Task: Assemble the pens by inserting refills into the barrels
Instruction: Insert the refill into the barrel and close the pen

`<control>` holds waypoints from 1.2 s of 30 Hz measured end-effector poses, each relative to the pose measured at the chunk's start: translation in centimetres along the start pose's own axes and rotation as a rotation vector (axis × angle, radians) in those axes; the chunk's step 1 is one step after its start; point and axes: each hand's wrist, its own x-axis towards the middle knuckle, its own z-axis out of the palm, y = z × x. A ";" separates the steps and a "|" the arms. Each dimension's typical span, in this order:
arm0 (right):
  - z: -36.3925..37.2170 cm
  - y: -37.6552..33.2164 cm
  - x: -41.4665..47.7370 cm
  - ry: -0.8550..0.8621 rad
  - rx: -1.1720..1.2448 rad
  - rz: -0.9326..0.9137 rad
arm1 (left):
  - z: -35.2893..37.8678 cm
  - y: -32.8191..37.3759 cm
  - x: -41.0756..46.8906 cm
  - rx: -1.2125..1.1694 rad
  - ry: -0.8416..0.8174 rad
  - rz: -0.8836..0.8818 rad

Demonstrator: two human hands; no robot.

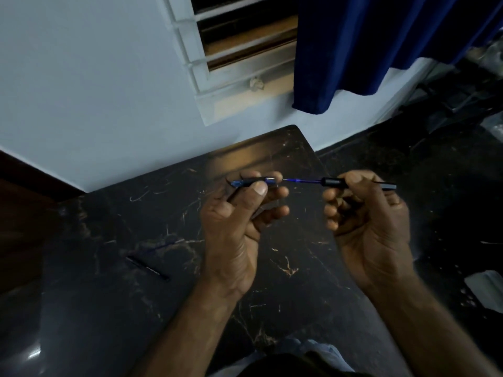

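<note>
My left hand (239,213) pinches a short dark pen piece with a bluish tip (251,182) between thumb and fingers, held level above the table. My right hand (364,213) grips a black pen barrel (333,182) whose rear end pokes out to the right. A thin blue refill (302,180) sticks out of the barrel's left end, its point aimed at the left hand's piece with a small gap between them. On the table at the left lie a blue refill (155,247) and a black pen part (148,268).
The dark marbled table (285,268) stands against a pale wall (95,91). A window frame (239,69) and a blue curtain (353,50) are behind it. Dark floor and clutter lie to the right, with a white object (487,287) at the edge.
</note>
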 end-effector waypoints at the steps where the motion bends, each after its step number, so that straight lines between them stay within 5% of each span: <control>1: 0.3 0.0 -0.2 -0.008 -0.002 -0.017 | -0.1 0.3 -0.3 -0.007 0.006 -0.001; 23: 7.1 2.3 -5.7 -0.050 -0.115 -0.120 | -4.3 5.9 -3.9 -0.101 -0.041 0.014; 36: 8.7 3.8 -9.1 -0.077 -0.170 -0.176 | -6.9 7.0 -6.3 0.048 -0.066 0.094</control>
